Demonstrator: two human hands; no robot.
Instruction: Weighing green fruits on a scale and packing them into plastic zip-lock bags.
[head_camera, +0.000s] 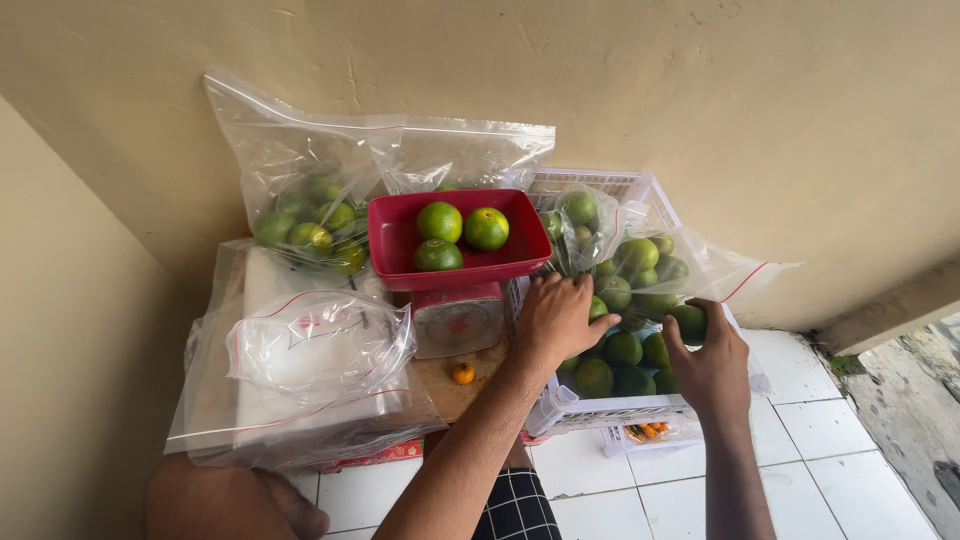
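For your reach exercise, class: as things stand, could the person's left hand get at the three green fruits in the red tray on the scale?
Probably yes. The left hand rests on the basket rim beside the scale, and the red tray is open on top with nothing covering the green fruits.

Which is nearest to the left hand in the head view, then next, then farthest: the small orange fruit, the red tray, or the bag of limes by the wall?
From the left hand:
1. Small orange fruit, just left of the wrist, on the wooden top.
2. Red tray, above and left, on the scale.
3. Bag of limes, far left against the wall.
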